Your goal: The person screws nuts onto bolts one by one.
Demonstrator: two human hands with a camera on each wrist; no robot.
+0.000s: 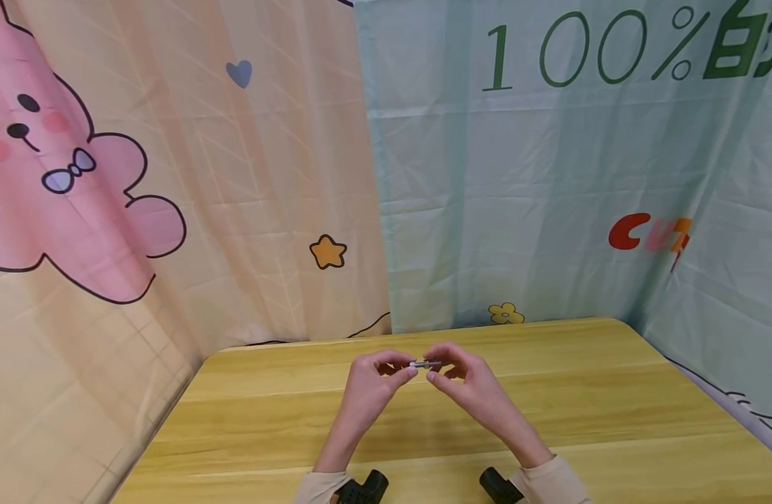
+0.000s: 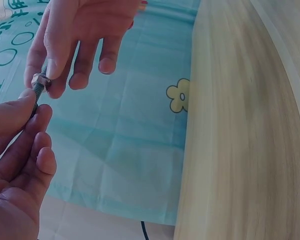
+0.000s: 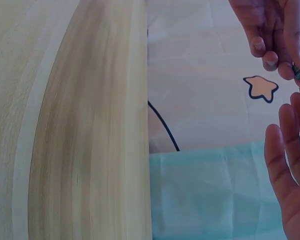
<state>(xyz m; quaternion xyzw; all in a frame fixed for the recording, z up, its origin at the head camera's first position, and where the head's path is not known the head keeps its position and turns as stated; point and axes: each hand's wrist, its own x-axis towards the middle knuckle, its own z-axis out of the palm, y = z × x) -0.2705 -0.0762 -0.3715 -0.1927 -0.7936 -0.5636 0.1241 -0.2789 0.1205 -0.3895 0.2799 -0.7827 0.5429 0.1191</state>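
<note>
A small metal bolt (image 1: 421, 364) is held up between the two hands, above the table. My left hand (image 1: 374, 381) pinches one end of its threaded shank (image 2: 38, 91) between thumb and fingertips. A hex nut (image 2: 40, 80) sits on the thread, and the thumb and forefinger of my right hand (image 1: 470, 385) pinch at it from the other side. The right hand's remaining fingers spread loosely in the left wrist view. Fingertips cover both ends of the bolt. Only a short stretch of thread shows in the right wrist view.
Below the hands lies a light wooden table (image 1: 266, 413). Printed curtains hang close behind it and along both sides, a peach one (image 1: 266, 175) on the left and a pale blue one (image 1: 486, 196) on the right. Dark devices (image 1: 373, 484) are strapped at both wrists.
</note>
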